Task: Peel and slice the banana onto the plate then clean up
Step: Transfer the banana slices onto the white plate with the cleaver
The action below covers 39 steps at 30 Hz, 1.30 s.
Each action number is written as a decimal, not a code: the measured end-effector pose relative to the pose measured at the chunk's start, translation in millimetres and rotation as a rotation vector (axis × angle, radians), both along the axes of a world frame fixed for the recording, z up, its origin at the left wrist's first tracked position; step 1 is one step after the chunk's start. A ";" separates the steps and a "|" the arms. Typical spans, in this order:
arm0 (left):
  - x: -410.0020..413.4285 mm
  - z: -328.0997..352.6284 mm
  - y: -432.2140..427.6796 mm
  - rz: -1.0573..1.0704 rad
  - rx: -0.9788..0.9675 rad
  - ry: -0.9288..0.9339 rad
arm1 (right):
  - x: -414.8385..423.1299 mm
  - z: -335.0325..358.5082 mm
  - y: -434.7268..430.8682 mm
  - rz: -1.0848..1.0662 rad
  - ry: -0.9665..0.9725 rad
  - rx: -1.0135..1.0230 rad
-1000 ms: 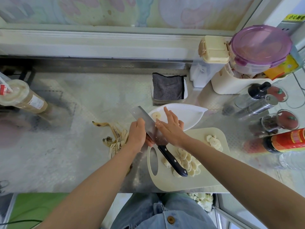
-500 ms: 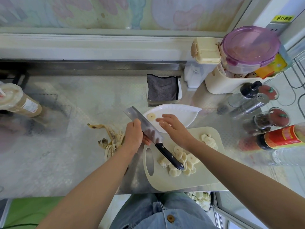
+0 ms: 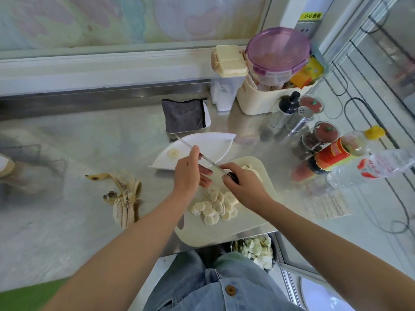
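Transfer step: banana slices [image 3: 212, 206] heaped on cutting board [image 3: 202, 234], one on plate [image 3: 208, 144]. Right hand [image 3: 243, 187] grips knife [image 3: 212, 163] handle; left hand [image 3: 187, 176] pinches blade. Next, probably: scoop heap onto blade, carry level to plate

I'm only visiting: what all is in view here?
cutting board: one, cream, front centre
plate: one, white, behind the board
banana slices: one on the plate, a pale pile on the board
knife: one, steel blade, over board and plate
banana peel: one, browned, left of the board
cloth: one, grey, behind the plate
purple-lidded tub: one, back right
spice jars: a few, red lids, right
sauce bottle: one, red label, right
water bottle: one, clear, far right
left hand: pinches the blade
right hand: grips the handle
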<state>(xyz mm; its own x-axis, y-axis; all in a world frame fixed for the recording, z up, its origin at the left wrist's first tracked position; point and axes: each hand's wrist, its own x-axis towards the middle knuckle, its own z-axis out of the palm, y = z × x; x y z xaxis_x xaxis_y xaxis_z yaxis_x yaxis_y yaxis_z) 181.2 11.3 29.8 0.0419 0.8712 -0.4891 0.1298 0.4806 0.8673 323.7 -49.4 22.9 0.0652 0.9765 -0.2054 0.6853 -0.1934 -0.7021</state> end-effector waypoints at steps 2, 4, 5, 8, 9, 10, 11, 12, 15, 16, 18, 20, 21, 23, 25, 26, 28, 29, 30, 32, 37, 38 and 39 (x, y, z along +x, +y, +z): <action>11.8 -6.5 -7.9 -0.141 0.036 0.051 | 26.1 -3.7 -12.5 -0.130 0.078 -0.007; 23.5 -17.0 -15.6 -0.246 0.113 0.160 | 55.9 -10.6 -26.9 -0.278 0.240 -0.031; 29.0 -23.0 -18.9 -0.294 0.168 0.213 | 70.5 -14.6 -34.1 -0.356 0.314 -0.042; 45.5 -36.7 -24.5 -0.469 0.300 0.390 | 110.2 -28.7 -55.1 -0.538 0.355 -0.097; 50.5 -39.0 -25.2 -0.515 0.326 0.439 | 121.3 -33.4 -61.3 -0.576 0.334 -0.122; 55.4 -42.2 -24.6 -0.549 0.338 0.478 | 130.7 -37.6 -66.3 -0.601 0.320 -0.149; 60.8 -44.6 -23.8 -0.576 0.344 0.509 | 139.0 -41.6 -70.9 -0.614 0.314 -0.176; 65.9 -46.8 -23.1 -0.592 0.341 0.537 | 145.3 -44.7 -74.4 -0.615 0.308 -0.204; 77.8 -57.1 -18.0 -0.604 0.323 0.591 | 156.3 -52.3 -76.8 -0.591 0.272 -0.270; 80.7 -59.9 -16.5 -0.605 0.320 0.597 | 157.9 -54.2 -75.3 -0.580 0.266 -0.282; 85.8 -64.5 -14.1 -0.621 0.319 0.613 | 160.5 -59.1 -71.0 -0.548 0.244 -0.300; 91.8 -68.7 -12.1 -0.622 0.303 0.617 | 162.9 -65.1 -66.5 -0.515 0.235 -0.323; 94.6 -70.7 -11.2 -0.619 0.303 0.613 | 163.9 -67.8 -65.0 -0.505 0.241 -0.332; 100.0 -75.2 -9.4 -0.614 0.298 0.610 | 166.9 -72.8 -62.2 -0.471 0.259 -0.351; 104.5 -79.6 -8.0 -0.609 0.269 0.591 | 170.7 -76.9 -60.0 -0.419 0.265 -0.380; 106.5 -82.0 -7.3 -0.602 0.250 0.579 | 172.4 -78.3 -58.5 -0.392 0.265 -0.392; 110.4 -85.0 -6.4 -0.580 0.221 0.560 | 174.3 -80.3 -54.0 -0.339 0.255 -0.408; 112.3 -86.0 -6.6 -0.572 0.208 0.551 | 173.6 -80.7 -51.1 -0.307 0.241 -0.417; 114.2 -86.7 -6.8 -0.558 0.195 0.540 | 171.7 -80.2 -48.1 -0.267 0.222 -0.429; 116.6 -87.5 -7.1 -0.514 0.171 0.520 | 165.8 -79.2 -42.0 -0.187 0.195 -0.441; 115.8 -82.8 -9.5 -0.449 0.144 0.486 | 164.9 -78.5 -35.8 -0.177 0.305 -0.495; 115.6 -81.0 -10.2 -0.441 0.148 0.474 | 166.1 -77.4 -36.7 -0.187 0.365 -0.514; 115.6 -78.3 -10.7 -0.435 0.160 0.465 | 167.2 -75.7 -37.5 -0.204 0.422 -0.528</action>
